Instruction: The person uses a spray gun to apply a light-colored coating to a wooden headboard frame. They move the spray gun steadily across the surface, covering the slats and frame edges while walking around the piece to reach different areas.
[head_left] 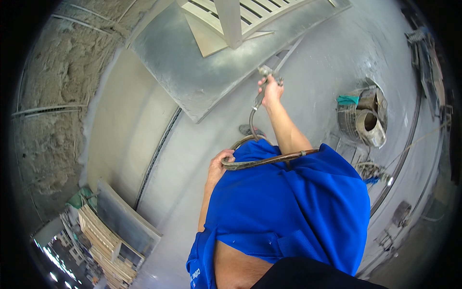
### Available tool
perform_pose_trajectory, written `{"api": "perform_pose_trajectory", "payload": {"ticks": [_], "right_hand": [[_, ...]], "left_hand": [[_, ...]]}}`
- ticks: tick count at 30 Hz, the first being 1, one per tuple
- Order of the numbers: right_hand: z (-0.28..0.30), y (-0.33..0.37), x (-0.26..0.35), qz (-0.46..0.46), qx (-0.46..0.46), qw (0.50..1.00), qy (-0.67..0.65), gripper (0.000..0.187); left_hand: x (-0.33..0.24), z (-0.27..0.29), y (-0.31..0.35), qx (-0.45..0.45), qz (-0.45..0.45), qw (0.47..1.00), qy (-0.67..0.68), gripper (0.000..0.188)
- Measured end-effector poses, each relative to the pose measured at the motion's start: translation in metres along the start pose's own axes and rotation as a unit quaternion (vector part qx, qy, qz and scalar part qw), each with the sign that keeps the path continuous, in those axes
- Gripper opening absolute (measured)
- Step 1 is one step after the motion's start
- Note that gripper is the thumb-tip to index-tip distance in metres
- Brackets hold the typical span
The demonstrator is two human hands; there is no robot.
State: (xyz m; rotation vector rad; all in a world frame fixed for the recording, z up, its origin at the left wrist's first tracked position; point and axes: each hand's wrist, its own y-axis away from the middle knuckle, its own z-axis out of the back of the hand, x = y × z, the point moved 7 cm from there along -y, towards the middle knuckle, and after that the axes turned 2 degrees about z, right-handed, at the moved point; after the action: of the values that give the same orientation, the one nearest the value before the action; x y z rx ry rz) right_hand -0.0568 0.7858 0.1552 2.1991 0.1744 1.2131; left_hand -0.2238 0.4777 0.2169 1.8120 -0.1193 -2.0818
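Observation:
Out ahead, my right hand (pixel 272 91) is closed round the handle of a spray gun (pixel 263 72). From the gun's lower end a dark hose (pixel 252 118) drops toward my body. My left hand (pixel 222 161) is wrapped round a bend of this brown hose at my waist, and a stretch of it crosses the front of my blue shirt. Beyond the gun, a pale slatted furniture piece (pixel 232 29) with an upright leg rests on a large grey board (pixel 178 62). The gun is apart from the furniture, near the board's front edge.
To the right stand stained buckets (pixel 347 118), one tipped, with a teal cloth on top. Behind them lies tangled equipment (pixel 370 171) with a hose. Stacked pale wooden frames (pixel 103 241) lean at the lower left beside a grey panel (pixel 122 214). A dust-coated wall (pixel 53 77) rises at left.

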Motion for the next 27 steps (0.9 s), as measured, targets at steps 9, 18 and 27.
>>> {"api": "perform_pose_trajectory", "payload": {"ticks": [9, 18, 27], "right_hand": [[-0.032, 0.127, 0.096, 0.259, 0.083, 0.958, 0.087, 0.045], [0.016, 0.052, 0.065, 0.360, 0.160, 0.818, 0.419, 0.051], [0.030, -0.189, 0.172, 0.392, 0.104, 0.823, 0.397, 0.051]], "left_hand": [[0.035, 0.066, 0.047, 0.113, -0.040, 0.992, -0.032, 0.013], [0.021, -0.015, -0.010, 0.188, -0.111, 0.976, -0.014, 0.017], [-0.033, -0.161, -0.129, 0.145, -0.063, 0.971, -0.178, 0.012]]}}
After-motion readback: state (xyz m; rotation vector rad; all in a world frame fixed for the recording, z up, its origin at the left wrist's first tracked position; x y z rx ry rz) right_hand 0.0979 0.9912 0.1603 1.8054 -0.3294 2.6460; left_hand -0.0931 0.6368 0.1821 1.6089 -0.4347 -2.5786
